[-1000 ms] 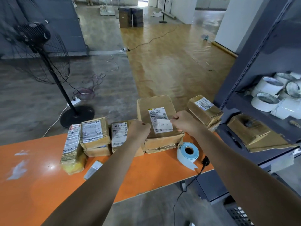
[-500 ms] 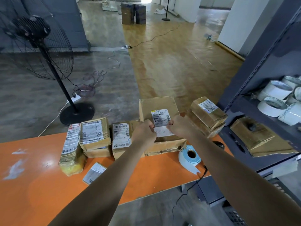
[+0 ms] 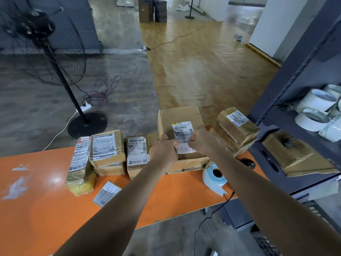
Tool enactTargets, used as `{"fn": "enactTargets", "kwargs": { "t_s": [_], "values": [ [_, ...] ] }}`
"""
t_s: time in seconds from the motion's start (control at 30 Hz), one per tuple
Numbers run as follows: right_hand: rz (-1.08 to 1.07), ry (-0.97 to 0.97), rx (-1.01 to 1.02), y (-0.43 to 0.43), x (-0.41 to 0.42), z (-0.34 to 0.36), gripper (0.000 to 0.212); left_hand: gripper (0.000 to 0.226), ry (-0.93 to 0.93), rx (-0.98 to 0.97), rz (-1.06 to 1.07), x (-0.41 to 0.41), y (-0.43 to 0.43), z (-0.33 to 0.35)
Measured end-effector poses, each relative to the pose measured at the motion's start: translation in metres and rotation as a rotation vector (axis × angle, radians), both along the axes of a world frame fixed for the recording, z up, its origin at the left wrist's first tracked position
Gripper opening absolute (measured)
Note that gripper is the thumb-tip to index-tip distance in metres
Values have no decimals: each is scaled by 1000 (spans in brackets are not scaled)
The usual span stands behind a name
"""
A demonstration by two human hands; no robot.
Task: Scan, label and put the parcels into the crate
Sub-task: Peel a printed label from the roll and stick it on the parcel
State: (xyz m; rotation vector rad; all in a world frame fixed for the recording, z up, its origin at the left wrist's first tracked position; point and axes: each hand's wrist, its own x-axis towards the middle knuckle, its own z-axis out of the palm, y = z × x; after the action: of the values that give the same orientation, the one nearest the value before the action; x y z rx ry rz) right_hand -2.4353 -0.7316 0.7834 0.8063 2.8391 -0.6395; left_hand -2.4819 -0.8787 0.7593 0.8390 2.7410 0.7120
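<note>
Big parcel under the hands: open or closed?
Closed. The big parcel has a flat, unbroken top bearing a shipping label; left hand and right hand pinch a small label.

Bare left hand (image 3: 163,150), right hand (image 3: 202,143); forearms (image 3: 129,193) bare.

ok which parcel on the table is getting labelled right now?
The largest brown box, right of centre: left hand and right hand hold a small white label against its top. The others show only printed labels.
</note>
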Motion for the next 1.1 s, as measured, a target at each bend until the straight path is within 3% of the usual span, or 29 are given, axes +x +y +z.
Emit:
{"fn": "enactTargets", "kwargs": {
  "t_s": [0.17,0.37,0.63,0.73,0.83,0.9,1.0,1.1],
  "values": [
    [-54,5,70,9,4,0,47,31,18,12,-19,-2,-3,-2],
    [-94,-44,96,8,3,-7,59,40,17,5,-121,-7,-1,-7],
    [-71,31,-18,15,8,-10,27,30,-37,113,-112,-9,-12,-8],
    [13,59,-57,18,16,-11,33,17,-96,234,-14,-5,-15,-9],
    [85,52,-85,17,22,-11,47,36,-149,236,44,-1,-13,-15],
    [90,65,-61,14,23,-13,53,37,-156,264,92,2,-9,-17],
    [66,80,-72,13,23,-14,47,36,-196,328,187,2,-3,-19],
    [31,107,-97,17,26,-16,37,48,-358,418,304,1,-3,-23]
  ]
}}
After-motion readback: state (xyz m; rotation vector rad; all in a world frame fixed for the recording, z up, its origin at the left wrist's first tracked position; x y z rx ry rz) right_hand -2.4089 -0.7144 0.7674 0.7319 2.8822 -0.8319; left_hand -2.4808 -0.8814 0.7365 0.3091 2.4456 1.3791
